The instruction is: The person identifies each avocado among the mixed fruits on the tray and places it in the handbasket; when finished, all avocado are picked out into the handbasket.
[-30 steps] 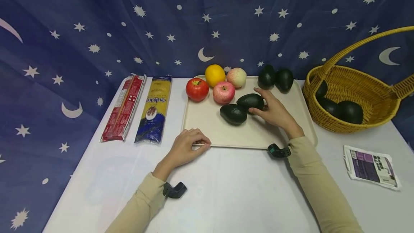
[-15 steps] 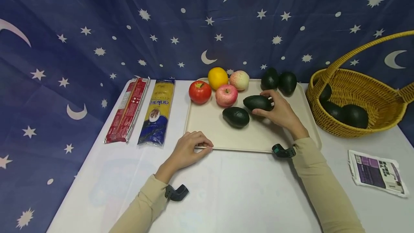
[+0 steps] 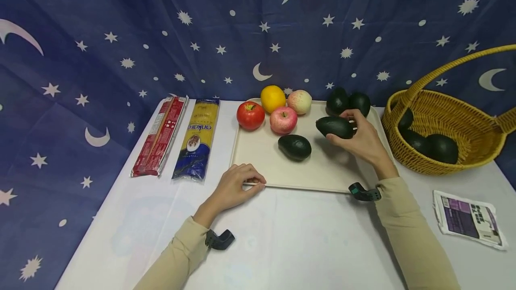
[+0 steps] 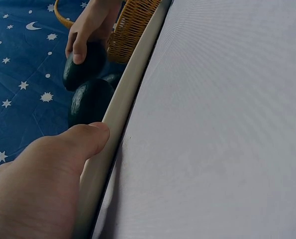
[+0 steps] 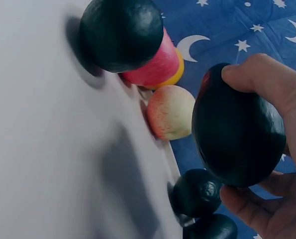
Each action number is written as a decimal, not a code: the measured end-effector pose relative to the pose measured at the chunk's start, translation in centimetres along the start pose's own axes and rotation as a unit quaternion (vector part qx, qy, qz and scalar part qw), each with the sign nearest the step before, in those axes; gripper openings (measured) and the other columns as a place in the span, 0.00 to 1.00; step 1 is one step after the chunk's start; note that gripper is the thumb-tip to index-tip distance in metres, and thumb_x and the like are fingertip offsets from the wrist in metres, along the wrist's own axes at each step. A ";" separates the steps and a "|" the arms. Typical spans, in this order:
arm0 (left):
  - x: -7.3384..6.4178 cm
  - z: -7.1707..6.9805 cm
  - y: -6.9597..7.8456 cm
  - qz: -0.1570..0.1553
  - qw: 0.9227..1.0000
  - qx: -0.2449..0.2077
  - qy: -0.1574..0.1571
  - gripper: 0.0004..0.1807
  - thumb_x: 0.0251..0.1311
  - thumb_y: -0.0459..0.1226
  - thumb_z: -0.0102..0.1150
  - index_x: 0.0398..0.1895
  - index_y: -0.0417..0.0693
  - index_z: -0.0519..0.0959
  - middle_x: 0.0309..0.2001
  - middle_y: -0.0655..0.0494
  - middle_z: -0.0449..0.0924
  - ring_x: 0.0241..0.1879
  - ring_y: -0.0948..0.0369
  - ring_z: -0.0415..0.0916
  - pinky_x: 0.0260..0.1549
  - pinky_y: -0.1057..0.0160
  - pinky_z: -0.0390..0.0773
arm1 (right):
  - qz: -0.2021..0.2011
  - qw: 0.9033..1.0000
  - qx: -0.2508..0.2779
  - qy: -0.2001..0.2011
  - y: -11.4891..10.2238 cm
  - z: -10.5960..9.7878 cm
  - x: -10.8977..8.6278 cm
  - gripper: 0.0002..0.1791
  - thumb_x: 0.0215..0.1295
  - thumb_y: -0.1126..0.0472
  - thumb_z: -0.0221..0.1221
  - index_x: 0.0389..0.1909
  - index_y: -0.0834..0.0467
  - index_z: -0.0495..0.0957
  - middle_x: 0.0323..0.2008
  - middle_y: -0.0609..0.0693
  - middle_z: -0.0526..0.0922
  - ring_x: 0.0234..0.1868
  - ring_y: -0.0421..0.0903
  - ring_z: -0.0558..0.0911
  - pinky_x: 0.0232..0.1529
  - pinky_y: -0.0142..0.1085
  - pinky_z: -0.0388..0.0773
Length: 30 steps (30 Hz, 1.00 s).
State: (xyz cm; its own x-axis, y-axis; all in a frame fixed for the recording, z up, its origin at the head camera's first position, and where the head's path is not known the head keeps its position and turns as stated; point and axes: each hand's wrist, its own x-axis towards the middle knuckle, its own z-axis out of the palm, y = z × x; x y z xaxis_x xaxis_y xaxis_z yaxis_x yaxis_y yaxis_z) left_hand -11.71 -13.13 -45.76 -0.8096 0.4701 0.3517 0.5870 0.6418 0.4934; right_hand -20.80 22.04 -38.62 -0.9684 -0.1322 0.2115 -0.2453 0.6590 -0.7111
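Note:
My right hand [image 3: 363, 140] grips a dark green avocado [image 3: 334, 127], held above the cream tray [image 3: 266, 164]. In the right wrist view its thumb and fingers span the held avocado [image 5: 237, 132], and a shadow falls on the tray below. Another avocado [image 3: 295, 147] lies mid-tray; two more, one of them an avocado [image 3: 337, 101] partly behind my right hand, sit at the back. My left hand [image 3: 238, 187] holds the tray's front rim, its thumb [image 4: 88, 139] along the edge in the left wrist view; its other fingers are hidden there.
A tomato [image 3: 251, 116], an orange [image 3: 273, 98], an apple [image 3: 283, 120] and a peach [image 3: 300, 102] cluster at the tray's back left. The wicker basket [image 3: 475, 124] at right contains avocados. Red packets [image 3: 159, 138], a pasta bag [image 3: 196, 140] and a white packet [image 3: 469, 218] lie outside the tray.
My right hand has closed on the avocado, lifted it and carried it rightward, away from the one beside it. The left hand stays at the rim. The head view has shifted slightly.

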 end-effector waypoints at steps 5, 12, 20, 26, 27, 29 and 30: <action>-0.1 0.1 0.0 -0.004 1.000 0.002 -0.005 0.04 0.56 0.47 0.63 0.35 0.67 0.82 0.33 0.76 0.76 0.35 0.76 0.70 0.36 0.69 0.64 | 0.020 1.000 0.003 0.018 0.1 -0.7 -0.5 0.38 0.46 0.46 0.71 0.55 0.54 0.64 0.53 0.57 0.73 0.53 0.53 0.72 0.50 0.45 0.64; -0.1 0.1 0.1 -0.009 1.000 -0.004 -0.009 0.04 0.56 0.48 0.63 0.35 0.67 0.82 0.33 0.75 0.76 0.35 0.76 0.70 0.36 0.69 0.65 | 0.046 0.999 -0.001 0.015 0.1 -1.9 -1.4 0.39 0.49 0.45 0.69 0.58 0.55 0.63 0.58 0.59 0.68 0.51 0.56 0.72 0.48 0.44 0.64; -0.1 0.0 0.2 -0.011 1.000 -0.005 -0.010 0.04 0.56 0.48 0.64 0.34 0.67 0.82 0.33 0.76 0.76 0.35 0.76 0.70 0.36 0.69 0.64 | 0.054 0.995 -0.017 0.084 0.5 -2.7 -2.5 0.35 0.54 0.48 0.64 0.59 0.57 0.63 0.55 0.60 0.72 0.49 0.56 0.72 0.45 0.39 0.62; -0.1 0.1 0.1 -0.005 1.000 -0.003 -0.003 0.04 0.56 0.47 0.64 0.34 0.67 0.82 0.32 0.75 0.76 0.35 0.76 0.70 0.35 0.69 0.64 | 0.057 0.987 -0.017 0.152 0.4 -3.1 -2.9 0.32 0.53 0.52 0.62 0.59 0.57 0.66 0.52 0.60 0.75 0.47 0.59 0.72 0.49 0.47 0.61; -0.1 0.1 0.0 -0.003 1.000 -0.002 -0.002 0.04 0.56 0.47 0.64 0.34 0.67 0.82 0.32 0.75 0.77 0.35 0.76 0.70 0.35 0.69 0.64 | 0.054 0.985 -0.017 0.162 0.3 -3.2 -2.9 0.32 0.52 0.52 0.62 0.58 0.57 0.66 0.52 0.60 0.75 0.47 0.59 0.72 0.50 0.49 0.60; 0.0 0.0 0.0 0.001 1.000 -0.001 0.002 0.04 0.56 0.47 0.64 0.34 0.67 0.82 0.32 0.75 0.77 0.34 0.75 0.70 0.35 0.69 0.64 | 0.046 0.983 -0.018 0.178 0.2 -3.4 -2.9 0.31 0.51 0.54 0.62 0.58 0.57 0.67 0.51 0.60 0.75 0.47 0.59 0.72 0.51 0.49 0.59; 0.0 0.0 0.0 0.003 1.000 0.000 0.004 0.04 0.55 0.47 0.64 0.34 0.66 0.82 0.32 0.74 0.77 0.34 0.75 0.70 0.35 0.69 0.64 | 0.045 0.981 -0.020 0.186 0.2 -3.4 -2.9 0.31 0.51 0.54 0.62 0.57 0.57 0.67 0.51 0.59 0.76 0.47 0.58 0.72 0.50 0.46 0.60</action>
State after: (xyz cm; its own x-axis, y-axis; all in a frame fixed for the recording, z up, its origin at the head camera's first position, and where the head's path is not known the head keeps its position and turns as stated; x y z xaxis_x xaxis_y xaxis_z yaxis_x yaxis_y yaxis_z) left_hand -11.71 -13.17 -45.76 -0.8066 0.4691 0.3598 0.5912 0.6391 0.4921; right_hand -17.88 25.07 -37.04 -0.9007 0.2023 0.3844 -0.1507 0.6845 -0.7133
